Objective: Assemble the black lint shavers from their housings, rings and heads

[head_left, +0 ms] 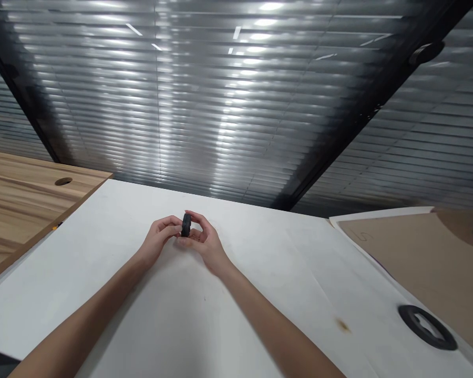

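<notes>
A small black wheel-like piece (186, 224) is held upright on its edge between my two hands, above the white table. Its rim looks notched, and its flat faces are turned too far sideways to make out. My left hand (162, 234) grips it from the left, thumb and fingertips pressed to its side. From the right, my right hand (205, 240) has it between the thumb below and the fingers above. Part of the piece is hidden behind my fingertips.
A white table (260, 294) lies under my forearms. At right are a black ring with an open centre (428, 326), a brown stain (342, 325) and a brown board (418, 257). A wooden desk (31, 194) adjoins at left. Blinds behind glass (205, 105) stand beyond the far edge.
</notes>
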Tool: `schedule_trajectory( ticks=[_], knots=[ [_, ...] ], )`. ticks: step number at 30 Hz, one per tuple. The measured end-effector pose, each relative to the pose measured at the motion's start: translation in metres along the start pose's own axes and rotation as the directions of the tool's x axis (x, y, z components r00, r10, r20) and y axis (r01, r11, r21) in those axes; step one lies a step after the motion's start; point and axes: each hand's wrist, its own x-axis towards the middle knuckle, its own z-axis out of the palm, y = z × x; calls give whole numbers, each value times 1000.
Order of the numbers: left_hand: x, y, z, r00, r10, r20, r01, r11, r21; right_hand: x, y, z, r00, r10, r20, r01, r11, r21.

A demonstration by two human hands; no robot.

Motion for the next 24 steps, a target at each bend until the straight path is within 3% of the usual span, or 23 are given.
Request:
schedule_trajectory(
  ticks=[13,24],
  knots=[
    [-1,1,1,1000,3,25,-2,999,-34,1,0,-1,999,37,5,-37,999,-1],
    [-1,6,5,994,-66,86,71,996,-60,2,1,-1,999,-6,50,6,1000,-3]
  ],
)
